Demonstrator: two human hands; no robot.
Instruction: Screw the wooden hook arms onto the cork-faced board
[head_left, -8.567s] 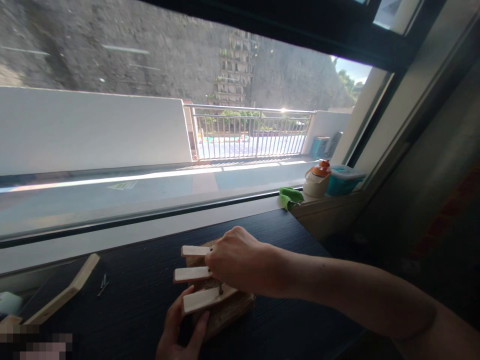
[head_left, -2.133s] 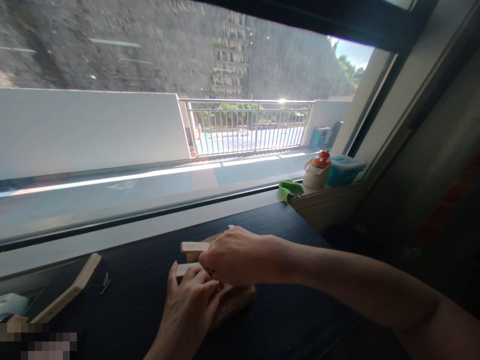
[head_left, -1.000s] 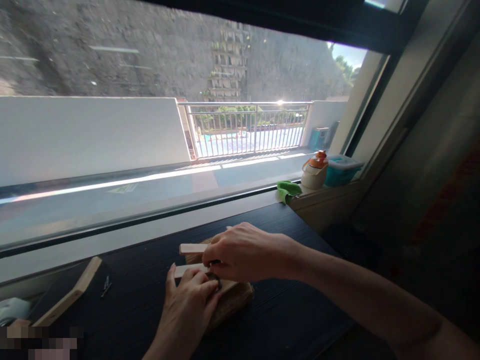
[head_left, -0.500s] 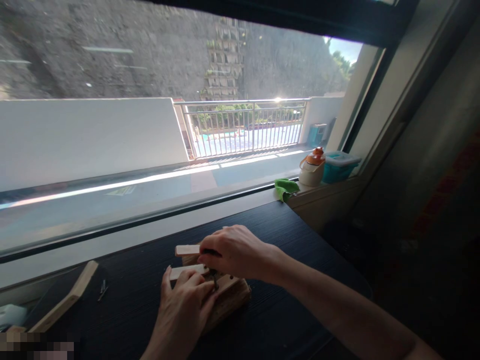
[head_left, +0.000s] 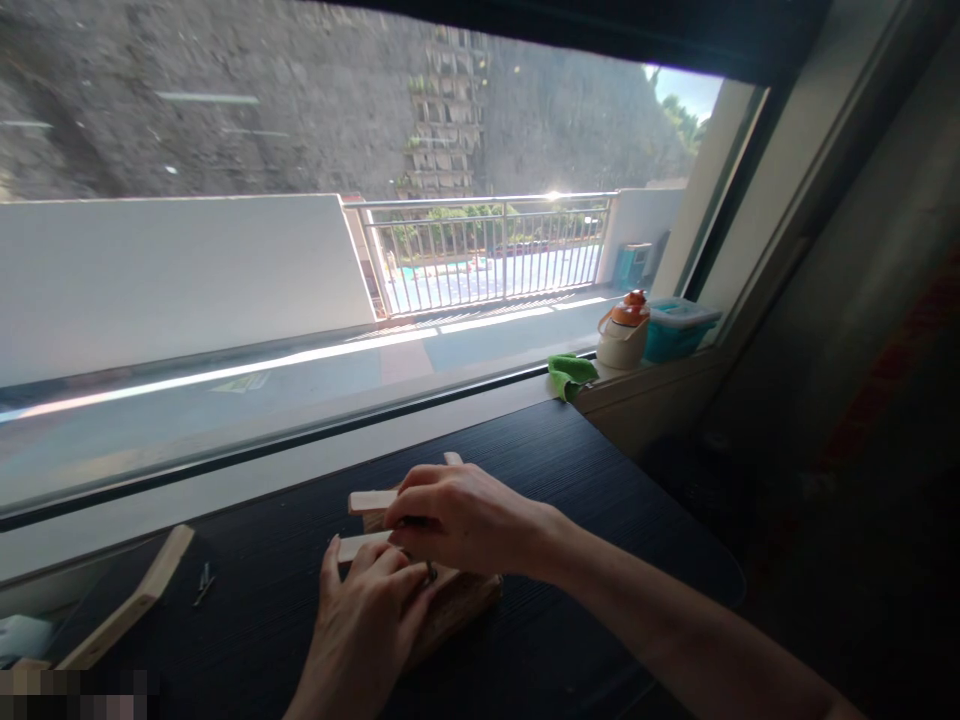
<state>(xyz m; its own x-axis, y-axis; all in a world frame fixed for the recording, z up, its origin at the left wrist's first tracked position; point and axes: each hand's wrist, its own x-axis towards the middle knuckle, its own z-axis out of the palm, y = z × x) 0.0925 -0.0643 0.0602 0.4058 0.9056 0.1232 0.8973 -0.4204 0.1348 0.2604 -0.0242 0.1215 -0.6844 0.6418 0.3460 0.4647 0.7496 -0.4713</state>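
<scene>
A thick wooden block (head_left: pixel 469 605) with rough sides lies on the dark table under both hands. Two pale wooden strips, an upper strip (head_left: pixel 369 502) and a lower strip (head_left: pixel 361 546), jut out leftward over it. My left hand (head_left: pixel 364 600) is closed around the lower strip, its fingertips at a small dark metal piece like a screw (head_left: pixel 432 573). Just above, my right hand (head_left: pixel 469 515) arches over the block with bent fingers pinched near the left fingertips. What the right fingers hold is hidden. A small pale wooden end (head_left: pixel 453 459) shows behind the right hand.
On the left of the black table (head_left: pixel 255 590) are an angled wooden piece (head_left: pixel 139 600) and several screws (head_left: pixel 203 584). A green cloth (head_left: pixel 571 376), an orange-topped bottle (head_left: pixel 622 335) and a teal lidded box (head_left: pixel 679 328) sit on the windowsill by the window.
My right hand has shifted slightly left and down, toward the left fingertips and over the lower strip. A pale wooden end now shows behind it. My left hand stays nearly still.
</scene>
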